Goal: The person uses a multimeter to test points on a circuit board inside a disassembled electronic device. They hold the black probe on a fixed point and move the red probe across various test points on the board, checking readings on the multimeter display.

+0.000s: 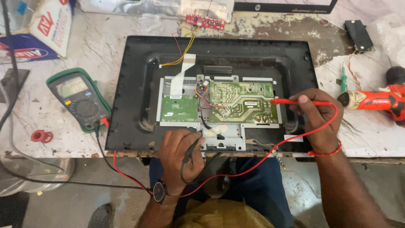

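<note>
A black monitor back shell [139,84] lies flat on the workbench with its metal frame and two circuit boards exposed. The larger pale green board [242,103] sits right of centre, a smaller green board [178,108] to its left. My right hand [318,116] grips a red probe [291,101], its tip resting at the larger board's right edge. My left hand [181,158] holds a black probe [190,147] down near the metal frame's front edge. Red and black leads run from both probes to a green-cased multimeter [80,101] at the left.
An orange cordless drill [375,100] and a green screwdriver [343,80] lie at the right. A small red board [205,22] hangs on wires at the back. A red solder spool [41,136] sits near the front left; a black adapter [358,36] at far right.
</note>
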